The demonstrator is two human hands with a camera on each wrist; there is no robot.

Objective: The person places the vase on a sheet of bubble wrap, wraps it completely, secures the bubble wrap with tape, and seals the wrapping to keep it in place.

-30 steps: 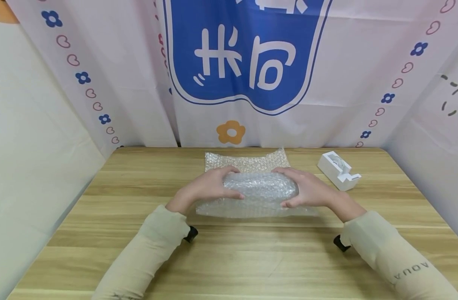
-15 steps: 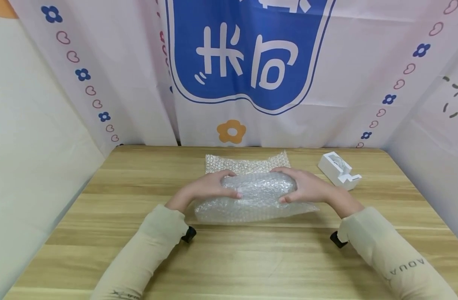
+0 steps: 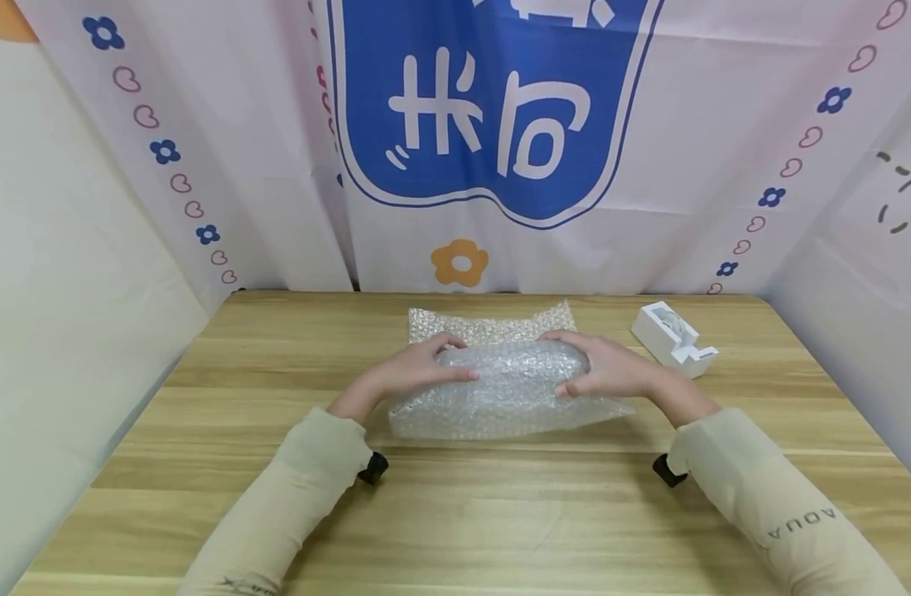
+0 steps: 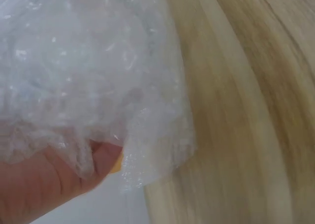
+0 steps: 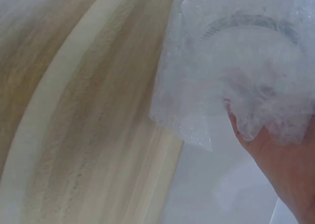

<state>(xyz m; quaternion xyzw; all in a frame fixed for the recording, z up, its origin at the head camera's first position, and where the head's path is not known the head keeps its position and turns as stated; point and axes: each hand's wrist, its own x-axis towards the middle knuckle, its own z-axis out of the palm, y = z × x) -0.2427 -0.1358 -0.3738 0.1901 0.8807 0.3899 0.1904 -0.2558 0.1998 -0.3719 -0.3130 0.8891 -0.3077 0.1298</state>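
A bundle of clear bubble wrap point(image 3: 515, 372) lies crosswise toward the back of the table, rolled round something that the layers hide. Its far flap point(image 3: 485, 329) spreads flat behind the roll, and a loose edge sticks out in front. My left hand point(image 3: 411, 372) grips the left end, thumb on the near side and fingers over the far side. On the right end, my right hand point(image 3: 621, 370) holds on in the same way. Through the film, the right wrist view shows a curved, ring-like edge at the bundle's end point(image 5: 256, 22). Wrap partly covers both hands in the wrist views.
A white tape dispenser point(image 3: 672, 338) with a roll of tape in it stands at the back right of the wooden table point(image 3: 500, 521). Behind the table hangs a printed white curtain point(image 3: 277, 182), and pale cloth walls close off both sides.
The roll has turned slightly and shifted a little to the left, both hands moving with it. Its loose front edge bulged toward me and then settled somewhat.
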